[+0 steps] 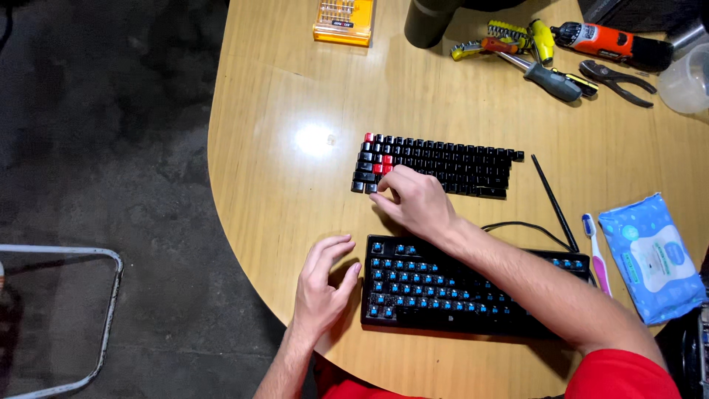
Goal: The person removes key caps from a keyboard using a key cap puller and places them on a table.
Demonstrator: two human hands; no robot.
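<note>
Keycaps (443,166) laid in rows just beyond the bare keyboard (443,292), right hand (413,201) pinching at their near-left corner, left hand (321,284) spread, touching keyboard's left edge.

Right forearm (532,284) covering the middle switches of the bare keyboard (413,292), right hand (415,201) hiding some loose keycaps (443,164), fingertips there not visible, plastic cup (685,81) and orange box (344,21) cut by the edges, screwdriver bits (508,31) too small to tell.
</note>
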